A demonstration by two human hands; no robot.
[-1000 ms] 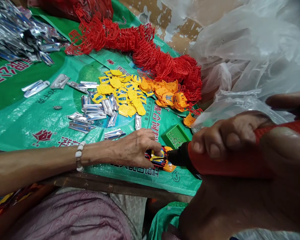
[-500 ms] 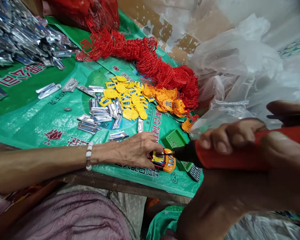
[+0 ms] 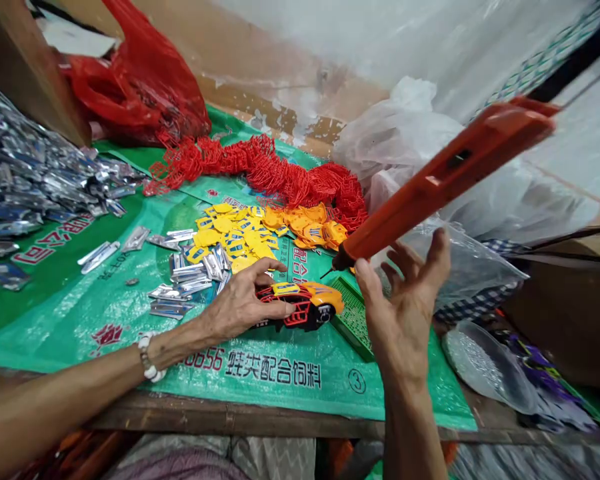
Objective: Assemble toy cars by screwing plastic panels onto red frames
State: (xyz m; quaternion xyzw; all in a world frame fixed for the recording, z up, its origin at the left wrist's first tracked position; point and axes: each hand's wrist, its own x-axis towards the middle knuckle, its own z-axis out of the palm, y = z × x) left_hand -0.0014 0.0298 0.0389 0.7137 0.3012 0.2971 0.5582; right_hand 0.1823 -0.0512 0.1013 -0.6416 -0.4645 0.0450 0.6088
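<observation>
My left hand point(image 3: 240, 303) rests on the green woven sheet point(image 3: 80, 313) and is closed on a small toy car point(image 3: 305, 303) with a yellow roof, orange nose and red frame. My right hand point(image 3: 405, 313) is raised just right of the car, palm up and fingers spread. An orange power screwdriver point(image 3: 445, 173) slants up to the right above that hand. Its dark tip end lies close to my thumb and fingertips, and no finger wraps it. A green plastic tray point(image 3: 353, 317) lies between the car and my right hand.
Yellow printed pieces point(image 3: 230, 237) and orange pieces point(image 3: 313, 232) lie behind the car, with red plastic frames point(image 3: 280, 175) and a red bag point(image 3: 140, 87) farther back. Silver parts point(image 3: 187, 283) and a big silver heap point(image 3: 25, 180) sit left. Clear plastic bags point(image 3: 430, 147) and a clear dish point(image 3: 490, 363) stand right.
My right hand was gripping the screwdriver against the car; now its fingers are spread and the tool has swung up and away. The view has shifted up and right.
</observation>
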